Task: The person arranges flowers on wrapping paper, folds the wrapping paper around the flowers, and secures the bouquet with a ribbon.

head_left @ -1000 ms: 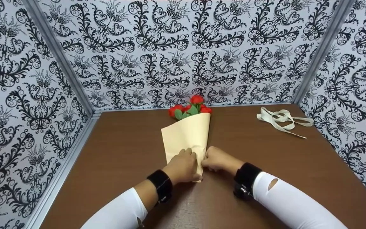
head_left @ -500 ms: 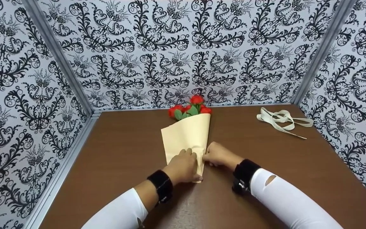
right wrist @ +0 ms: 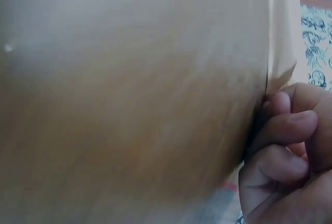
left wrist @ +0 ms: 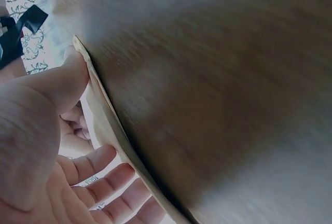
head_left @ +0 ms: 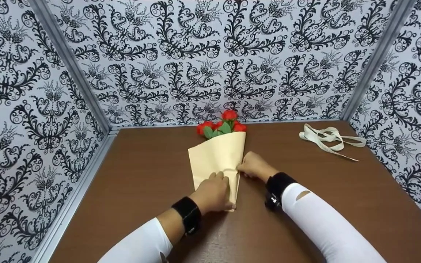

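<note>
Cream paper [head_left: 214, 155] wraps red flowers [head_left: 229, 115] on the tabletop [head_left: 152, 164], its long axis running away from the person, narrow end nearest. Across that end lies the left hand [head_left: 212, 193], fingers extended, touching the paper. The right hand [head_left: 254, 166], fingers curled, pinches the right edge, nearer the flowers. Compared with a second ago, it sits farther up that edge; the left hand has stayed put.

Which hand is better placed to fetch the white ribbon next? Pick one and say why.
Probably the right hand: it is at the right edge of the paper wrap, nearer the white ribbon. The left hand rests across the wrap's lower part, seemingly steadying it. The right must first leave that edge.
</note>
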Demonstrator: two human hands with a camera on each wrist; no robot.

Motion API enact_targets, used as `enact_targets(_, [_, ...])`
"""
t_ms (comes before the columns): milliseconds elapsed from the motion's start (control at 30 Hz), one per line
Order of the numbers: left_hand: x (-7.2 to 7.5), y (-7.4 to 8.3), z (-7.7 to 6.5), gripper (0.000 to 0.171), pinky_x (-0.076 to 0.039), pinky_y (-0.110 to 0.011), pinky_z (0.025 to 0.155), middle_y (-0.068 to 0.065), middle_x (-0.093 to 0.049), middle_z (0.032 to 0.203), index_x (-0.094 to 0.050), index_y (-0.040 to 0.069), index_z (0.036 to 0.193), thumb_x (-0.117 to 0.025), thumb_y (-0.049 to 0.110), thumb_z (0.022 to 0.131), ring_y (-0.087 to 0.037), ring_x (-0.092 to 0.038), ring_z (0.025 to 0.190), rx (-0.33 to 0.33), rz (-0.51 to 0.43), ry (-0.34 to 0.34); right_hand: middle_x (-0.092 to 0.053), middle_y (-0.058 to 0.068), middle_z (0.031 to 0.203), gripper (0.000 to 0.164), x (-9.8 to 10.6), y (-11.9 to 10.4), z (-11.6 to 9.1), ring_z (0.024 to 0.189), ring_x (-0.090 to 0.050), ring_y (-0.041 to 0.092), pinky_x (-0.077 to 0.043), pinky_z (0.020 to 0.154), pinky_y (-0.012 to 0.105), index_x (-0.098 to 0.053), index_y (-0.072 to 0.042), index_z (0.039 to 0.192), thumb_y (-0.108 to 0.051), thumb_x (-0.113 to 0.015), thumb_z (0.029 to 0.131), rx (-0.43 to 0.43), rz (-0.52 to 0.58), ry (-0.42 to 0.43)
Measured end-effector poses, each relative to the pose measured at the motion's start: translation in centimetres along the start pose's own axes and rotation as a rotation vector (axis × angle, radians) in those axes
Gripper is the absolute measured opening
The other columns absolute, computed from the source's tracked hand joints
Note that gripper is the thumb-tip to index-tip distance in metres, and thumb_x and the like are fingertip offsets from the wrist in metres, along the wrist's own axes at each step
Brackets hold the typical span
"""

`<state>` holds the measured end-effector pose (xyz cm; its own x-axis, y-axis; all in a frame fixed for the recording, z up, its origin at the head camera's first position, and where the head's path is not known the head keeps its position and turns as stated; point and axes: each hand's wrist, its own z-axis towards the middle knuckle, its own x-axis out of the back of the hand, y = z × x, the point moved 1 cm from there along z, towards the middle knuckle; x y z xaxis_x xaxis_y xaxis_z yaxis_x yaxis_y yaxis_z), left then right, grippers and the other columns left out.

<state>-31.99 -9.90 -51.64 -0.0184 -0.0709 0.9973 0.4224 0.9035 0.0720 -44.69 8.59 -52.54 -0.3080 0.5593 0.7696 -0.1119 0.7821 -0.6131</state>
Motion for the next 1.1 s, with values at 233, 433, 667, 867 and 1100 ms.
enact_targets(233, [-0.1, 0.0, -0.1, 0.081, -0.058, -0.042, 0.082, -0.008, -0.057, 0.113, -0.062, 0.007, 0.119, -0.086, 0.069, 0.073, -0.026, -0.057, 0.104, 0.012, 0.002, 0.0, -0.056, -0.005, 0.043, 0.034, 0.4, 0.8, 2.7, 0.036, -0.053, 0.01, -0.04, 0.037, 0.025, -0.065, -0.013, 0.055, -0.021, -0.07, 0.088, -0.004, -0.069, 0.082])
enact_targets(433, [-0.4, 0.1, 0.3, 0.08, -0.057, -0.041, 0.081, -0.006, -0.056, 0.112, -0.062, 0.009, 0.117, -0.085, 0.07, 0.072, -0.025, -0.056, 0.103, 0.021, 0.004, -0.016, -0.06, -0.004, 0.046, 0.033, 1.2, 1.5, 4.9, 0.04, -0.057, 0.012, -0.044, 0.039, 0.026, -0.065, -0.013, 0.058, -0.026, -0.072, 0.088, -0.044, -0.124, 0.124])
enact_targets(667, [0.1, -0.1, 0.3, 0.082, -0.058, -0.04, 0.075, -0.006, -0.056, 0.11, -0.061, 0.009, 0.116, -0.084, 0.073, 0.071, -0.024, -0.055, 0.101, 0.027, 0.043, -0.017, -0.06, -0.003, 0.047, 0.026, 2.1, 1.3, 6.5, 0.041, -0.056, 0.013, -0.042, 0.039, 0.027, -0.066, -0.012, 0.059, -0.018, -0.065, 0.084, -0.064, -0.08, 0.081])
enact_targets(867, [0.2, 0.0, 0.3, 0.081, -0.058, -0.038, 0.077, -0.005, -0.056, 0.114, -0.06, 0.01, 0.118, -0.083, 0.073, 0.074, -0.023, -0.054, 0.103, 0.033, 0.064, -0.058, -0.058, -0.005, 0.044, 0.026, 2.6, 1.4, 7.8, 0.04, -0.056, 0.01, -0.042, 0.041, 0.024, -0.063, -0.013, 0.061, -0.014, -0.061, 0.086, -0.054, -0.07, 0.099])
enact_targets(1100, [-0.1, 0.2, 0.6, 0.083, -0.058, -0.037, 0.075, -0.005, -0.057, 0.114, -0.061, 0.01, 0.117, -0.082, 0.076, 0.072, -0.023, -0.055, 0.103, 0.038, 0.091, -0.059, -0.056, -0.005, 0.042, 0.028, 3.4, 2.1, 9.1, 0.04, -0.056, 0.013, -0.041, 0.042, 0.026, -0.065, -0.012, 0.057, -0.015, -0.059, 0.084, -0.062, -0.082, 0.136])
